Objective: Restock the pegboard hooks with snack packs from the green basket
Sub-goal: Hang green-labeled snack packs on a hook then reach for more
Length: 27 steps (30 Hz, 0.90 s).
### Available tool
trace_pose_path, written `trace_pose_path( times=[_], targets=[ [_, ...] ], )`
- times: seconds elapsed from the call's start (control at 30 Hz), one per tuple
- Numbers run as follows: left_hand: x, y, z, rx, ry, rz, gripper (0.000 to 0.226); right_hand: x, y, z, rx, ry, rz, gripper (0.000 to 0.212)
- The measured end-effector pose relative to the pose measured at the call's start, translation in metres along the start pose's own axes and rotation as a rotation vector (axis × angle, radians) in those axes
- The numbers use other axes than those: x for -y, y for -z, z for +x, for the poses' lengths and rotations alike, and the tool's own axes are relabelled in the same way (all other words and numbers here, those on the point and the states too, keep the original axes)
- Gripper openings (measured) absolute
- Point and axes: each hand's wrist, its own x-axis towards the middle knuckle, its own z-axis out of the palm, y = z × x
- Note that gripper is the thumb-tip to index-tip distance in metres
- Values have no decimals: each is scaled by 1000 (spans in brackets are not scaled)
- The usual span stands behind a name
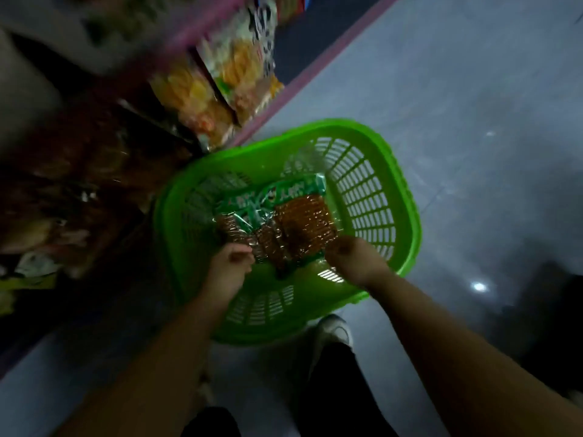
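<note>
Both forearms reaching down into basket (407, 216), left hand (232, 263) curled at packs' (284, 225) near-left corner, right hand (353, 257) curled at near-right edge, grip unclear through blur, packs lying flat, long axis running away from fingers.

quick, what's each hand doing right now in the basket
Left hand: fingers curled, pinching the edge of a snack pack.
Right hand: gripping the lower edge of the larger snack pack in the green basket.
</note>
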Motion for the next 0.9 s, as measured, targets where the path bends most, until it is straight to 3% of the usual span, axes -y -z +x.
trace_pose_path(
  times=[0.07, 0.17, 0.3, 0.4, 0.47, 0.63, 0.77, 0.9],
  targets=[
    [22, -15, 43, 23, -2, 95, 20, -18, -17, 47, 25, -27, -112, 31],
    [43, -37, 96, 64, 30, 237, 21, -36, -36, 112, -23, -90, -84, 36],
    [49, -61, 142, 36, 28, 201, 29, -45, -56, 171, -98, -221, -1, 98],
    [41, -74, 158, -54, 30, 53, 44, -51, -63, 187, -135, -260, -76, 122],
    [36, -81, 165, -42, 74, -43, 38, -60, -59, 193, -173, -281, -33, 116],
    [29, -79, 161, -25, 167, -144, 27, -72, -43, 189, -72, -321, 423, 61],
    [27, -76, 148, -11, 190, -476, 9, -69, -32, 180, -14, -369, 714, 56],
    [20, -59, 101, -134, 235, -625, 32, -48, -24, 149, -109, -280, 852, 50]
  ],
)
